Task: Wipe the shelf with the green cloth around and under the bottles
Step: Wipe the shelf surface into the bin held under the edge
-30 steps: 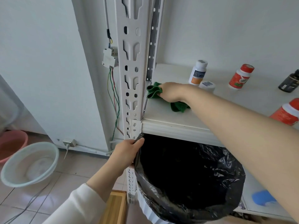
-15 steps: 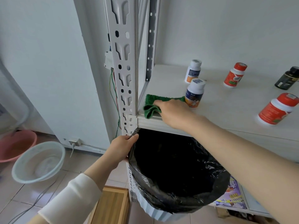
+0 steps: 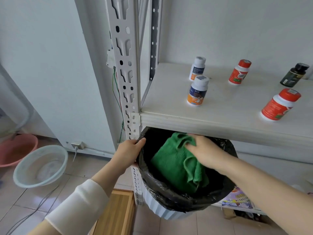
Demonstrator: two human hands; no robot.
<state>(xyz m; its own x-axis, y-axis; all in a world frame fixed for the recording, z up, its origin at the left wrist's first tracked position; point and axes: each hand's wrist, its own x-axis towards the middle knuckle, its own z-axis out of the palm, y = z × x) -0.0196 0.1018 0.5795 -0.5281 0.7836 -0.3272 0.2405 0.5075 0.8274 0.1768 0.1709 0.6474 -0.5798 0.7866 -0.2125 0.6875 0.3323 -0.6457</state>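
My right hand (image 3: pixel 205 152) grips the green cloth (image 3: pixel 176 165), which hangs open over the mouth of a bin lined with a black bag (image 3: pixel 218 195), just below the front edge of the white shelf (image 3: pixel 169 102). My left hand (image 3: pixel 129 152) holds the bin's left rim. On the shelf stand two white bottles with orange and blue labels (image 3: pixel 196 90) (image 3: pixel 197 67), two red-capped bottles (image 3: pixel 279 104) (image 3: pixel 238 72) and a dark bottle (image 3: pixel 293 74).
The perforated white rack post (image 3: pixel 125 65) rises at the shelf's left corner, with coloured wires behind it. On the tiled floor at left sit a pale basin (image 3: pixel 40 165) and a pink basin (image 3: pixel 17 150). A wooden box (image 3: pixel 116 212) lies below the bin.
My right hand has drawn the green cloth off the shelf's front left corner and down over the open bin. My left hand has stayed on the bin's rim.
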